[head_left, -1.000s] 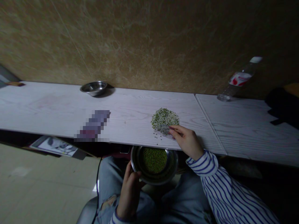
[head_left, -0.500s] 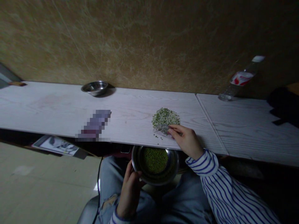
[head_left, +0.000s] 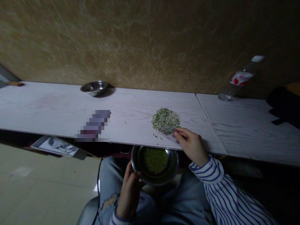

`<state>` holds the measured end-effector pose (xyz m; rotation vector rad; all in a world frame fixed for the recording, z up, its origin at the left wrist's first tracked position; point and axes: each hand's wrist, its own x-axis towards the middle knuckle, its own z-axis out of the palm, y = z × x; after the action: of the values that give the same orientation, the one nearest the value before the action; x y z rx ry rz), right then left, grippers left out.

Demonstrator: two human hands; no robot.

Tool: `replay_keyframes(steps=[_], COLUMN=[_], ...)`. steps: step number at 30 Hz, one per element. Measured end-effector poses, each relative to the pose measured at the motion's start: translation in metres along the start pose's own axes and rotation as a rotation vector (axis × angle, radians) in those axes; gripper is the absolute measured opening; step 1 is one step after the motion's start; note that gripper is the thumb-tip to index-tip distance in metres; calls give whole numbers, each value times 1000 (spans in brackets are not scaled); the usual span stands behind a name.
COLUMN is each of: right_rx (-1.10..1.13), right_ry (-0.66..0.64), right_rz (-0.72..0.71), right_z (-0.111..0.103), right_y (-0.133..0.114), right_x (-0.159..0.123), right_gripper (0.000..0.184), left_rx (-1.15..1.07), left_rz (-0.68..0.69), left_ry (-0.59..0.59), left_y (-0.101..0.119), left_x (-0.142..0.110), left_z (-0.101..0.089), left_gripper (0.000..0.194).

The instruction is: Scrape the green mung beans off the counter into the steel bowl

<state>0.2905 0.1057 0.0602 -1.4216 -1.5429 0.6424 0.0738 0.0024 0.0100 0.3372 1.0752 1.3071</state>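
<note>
Fingers of my left hand [head_left: 129, 190] are wrapped over the left rim of a steel bowl [head_left: 172, 175], tilted toward me below the table's front edge. Green beans [head_left: 154, 161], which look like mung beans, cover its bottom. Up on the table, my right hand [head_left: 191, 145] pinches a clear, crinkled piece of plastic [head_left: 167, 129]. That plastic lies against the near side of a round, flat pile of green beans and white grains [head_left: 165, 118]. A few loose beans are scattered between the pile and the edge.
A smaller steel bowl [head_left: 95, 89] stands by the wall at the back left. In front of it lies a blurred-out flat object [head_left: 95, 125]. A clear bottle with a white cap [head_left: 239, 78] stands at the right, near a dark item [head_left: 284, 104]. An open drawer [head_left: 57, 146] shows below.
My right hand has shifted slightly right and toward me, drawing the plastic's held end along. The left hand and the bowl look almost unmoved.
</note>
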Motion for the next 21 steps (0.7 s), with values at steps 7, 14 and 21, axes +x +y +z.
replay_keyframes(steps=[7,14,21], right_rx=[-74,-46,0], right_ry=[-57,-158,-238], right_rz=[-57,-100,-71], right_z=[10,11,11], right_y=[-15,-15,-17], right_x=[12,11,5], right_gripper=[26,25,23], left_rx=[12,25,24], left_rz=[2,3,0], left_ry=[-3,-45,-49], left_y=[2,-1,-1], left_x=[-2,2,0], left_z=[-1,-9,-6], left_gripper=[59,55,53])
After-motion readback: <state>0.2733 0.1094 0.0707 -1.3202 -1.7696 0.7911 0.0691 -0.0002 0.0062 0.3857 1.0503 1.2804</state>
